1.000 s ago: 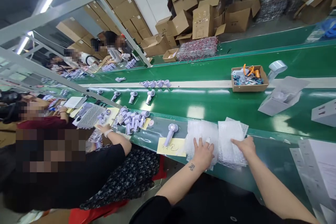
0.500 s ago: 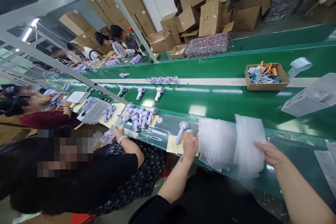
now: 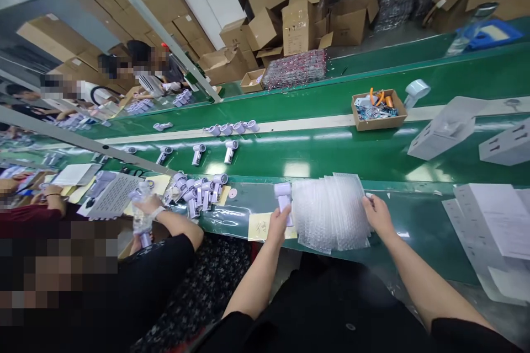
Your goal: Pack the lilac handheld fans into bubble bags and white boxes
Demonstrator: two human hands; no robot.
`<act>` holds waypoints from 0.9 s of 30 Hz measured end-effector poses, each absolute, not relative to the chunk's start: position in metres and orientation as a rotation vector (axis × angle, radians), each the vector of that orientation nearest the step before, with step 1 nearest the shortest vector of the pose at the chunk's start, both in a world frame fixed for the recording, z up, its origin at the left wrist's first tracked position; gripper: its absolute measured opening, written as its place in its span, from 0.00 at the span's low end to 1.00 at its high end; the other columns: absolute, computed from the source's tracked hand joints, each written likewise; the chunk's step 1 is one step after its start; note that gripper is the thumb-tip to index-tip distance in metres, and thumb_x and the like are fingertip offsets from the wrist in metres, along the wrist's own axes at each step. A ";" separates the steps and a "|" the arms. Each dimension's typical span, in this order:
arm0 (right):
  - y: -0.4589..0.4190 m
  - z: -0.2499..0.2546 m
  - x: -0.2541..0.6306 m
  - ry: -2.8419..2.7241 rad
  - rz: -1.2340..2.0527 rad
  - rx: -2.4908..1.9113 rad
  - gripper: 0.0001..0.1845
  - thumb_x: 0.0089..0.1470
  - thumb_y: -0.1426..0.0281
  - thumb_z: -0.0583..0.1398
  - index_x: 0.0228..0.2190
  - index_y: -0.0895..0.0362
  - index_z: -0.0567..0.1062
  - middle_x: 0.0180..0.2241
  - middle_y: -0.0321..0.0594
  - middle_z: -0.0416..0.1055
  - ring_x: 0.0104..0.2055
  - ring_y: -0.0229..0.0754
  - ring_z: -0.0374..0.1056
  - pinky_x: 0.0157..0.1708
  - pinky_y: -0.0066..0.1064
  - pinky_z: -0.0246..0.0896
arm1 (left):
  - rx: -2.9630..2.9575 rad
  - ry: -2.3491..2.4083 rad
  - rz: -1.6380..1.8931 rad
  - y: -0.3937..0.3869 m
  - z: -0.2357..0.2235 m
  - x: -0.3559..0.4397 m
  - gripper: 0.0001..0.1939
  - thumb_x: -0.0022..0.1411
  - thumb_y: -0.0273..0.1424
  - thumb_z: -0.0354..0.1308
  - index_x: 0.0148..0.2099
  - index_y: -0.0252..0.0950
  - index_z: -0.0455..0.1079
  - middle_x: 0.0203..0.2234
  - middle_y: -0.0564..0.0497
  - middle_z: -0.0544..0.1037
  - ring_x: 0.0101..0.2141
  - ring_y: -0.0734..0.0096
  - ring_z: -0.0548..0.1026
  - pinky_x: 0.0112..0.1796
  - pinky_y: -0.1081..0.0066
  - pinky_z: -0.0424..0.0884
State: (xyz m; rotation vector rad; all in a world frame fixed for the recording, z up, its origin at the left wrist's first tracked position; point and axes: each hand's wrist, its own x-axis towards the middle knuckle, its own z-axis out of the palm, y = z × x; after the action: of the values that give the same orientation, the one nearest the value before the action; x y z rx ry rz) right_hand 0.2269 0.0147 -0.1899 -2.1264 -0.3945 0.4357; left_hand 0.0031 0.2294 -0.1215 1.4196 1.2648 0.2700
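Gripping a pale purple plastic fan (image 3: 282,191) with no wrap on it, the left fingers (image 3: 284,213) sit beside clear, flat bubble wrap (image 3: 331,212); right fingers (image 3: 371,203) reach its edge, pinch unclear.

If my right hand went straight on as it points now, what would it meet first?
Probably the bubble wrap: your right hand points at its right edge, though whether they touch is unclear.

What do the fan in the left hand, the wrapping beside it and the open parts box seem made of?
Fan: probably hard plastic, given its smooth lilac shell. Wrapping: translucent plastic, apparently bubble film, from its dimpled surface. Parts box: likely cardboard, by its matte brown walls.
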 end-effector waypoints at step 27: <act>-0.134 -0.092 0.209 0.119 1.352 -0.850 0.32 0.41 0.72 0.67 0.48 0.48 0.64 0.32 0.33 0.70 0.33 0.41 0.71 0.29 0.32 0.70 | 2.035 0.560 -0.241 0.068 -0.115 0.157 0.03 0.50 0.25 0.58 0.31 0.33 0.71 0.24 0.53 0.73 0.27 0.74 0.68 0.30 0.75 0.64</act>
State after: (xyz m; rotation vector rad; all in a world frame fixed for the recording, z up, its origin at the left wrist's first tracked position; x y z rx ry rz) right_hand 0.2086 -0.1336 -0.0922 -0.8496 0.1186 1.3517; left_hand 0.1571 0.0684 -0.1154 2.0354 0.5595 -0.2414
